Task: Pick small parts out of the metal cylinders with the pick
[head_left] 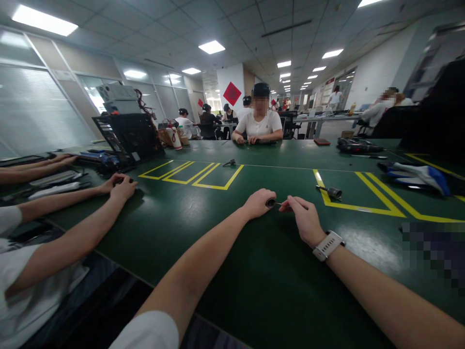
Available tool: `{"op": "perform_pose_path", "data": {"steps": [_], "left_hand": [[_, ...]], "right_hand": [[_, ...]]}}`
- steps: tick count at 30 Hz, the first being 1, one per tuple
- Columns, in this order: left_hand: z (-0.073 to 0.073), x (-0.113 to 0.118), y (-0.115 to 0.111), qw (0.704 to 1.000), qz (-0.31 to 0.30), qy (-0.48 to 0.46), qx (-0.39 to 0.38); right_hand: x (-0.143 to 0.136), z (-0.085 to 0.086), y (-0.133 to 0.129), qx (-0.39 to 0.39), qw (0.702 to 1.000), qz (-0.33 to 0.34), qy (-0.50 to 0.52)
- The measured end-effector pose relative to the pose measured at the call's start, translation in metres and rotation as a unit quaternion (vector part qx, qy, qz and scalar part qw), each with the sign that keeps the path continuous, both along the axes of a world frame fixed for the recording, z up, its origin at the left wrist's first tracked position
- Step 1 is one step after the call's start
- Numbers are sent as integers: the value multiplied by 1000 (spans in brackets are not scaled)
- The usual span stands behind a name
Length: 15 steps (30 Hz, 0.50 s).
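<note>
My left hand (pixel 258 203) is closed around a dark cylindrical part (pixel 271 202), whose round open end faces right. Just beside it, my right hand (pixel 301 213) pinches a thin metal piece (pixel 280 204) that points at that end. A pale watch is on my right wrist. Both hands are low over the green table (pixel 218 232). To the right, a similar dark cylindrical part with a thin shaft (pixel 329 192) lies across a yellow tape line. Another small dark part (pixel 229 163) rests farther back, left of centre.
Across the table sits a person in a white shirt (pixel 260 123). Another person's hands (pixel 121 186) are at the left, near a black open-frame machine (pixel 127 138). Blue and white gloves (pixel 417 177) and a black tool (pixel 358 145) lie right.
</note>
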<state>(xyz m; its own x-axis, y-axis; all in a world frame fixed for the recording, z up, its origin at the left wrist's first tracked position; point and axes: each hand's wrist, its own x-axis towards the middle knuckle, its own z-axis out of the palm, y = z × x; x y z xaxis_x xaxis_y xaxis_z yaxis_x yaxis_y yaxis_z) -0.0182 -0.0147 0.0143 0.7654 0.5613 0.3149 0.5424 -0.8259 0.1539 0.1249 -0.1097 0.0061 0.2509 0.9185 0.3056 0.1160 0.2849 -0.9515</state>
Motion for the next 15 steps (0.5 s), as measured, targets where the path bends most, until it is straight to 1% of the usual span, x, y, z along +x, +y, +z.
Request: {"op": "perform_pose_path", "data": {"steps": [9,15], "left_hand": [[-1,0,1,1000,4,3,8],[-2,1,1,1000,21,9,14]], "right_hand": [[-3,3,-5,22,999,-15,-30],[-4,9,-9,31,995,-21,-97]]}}
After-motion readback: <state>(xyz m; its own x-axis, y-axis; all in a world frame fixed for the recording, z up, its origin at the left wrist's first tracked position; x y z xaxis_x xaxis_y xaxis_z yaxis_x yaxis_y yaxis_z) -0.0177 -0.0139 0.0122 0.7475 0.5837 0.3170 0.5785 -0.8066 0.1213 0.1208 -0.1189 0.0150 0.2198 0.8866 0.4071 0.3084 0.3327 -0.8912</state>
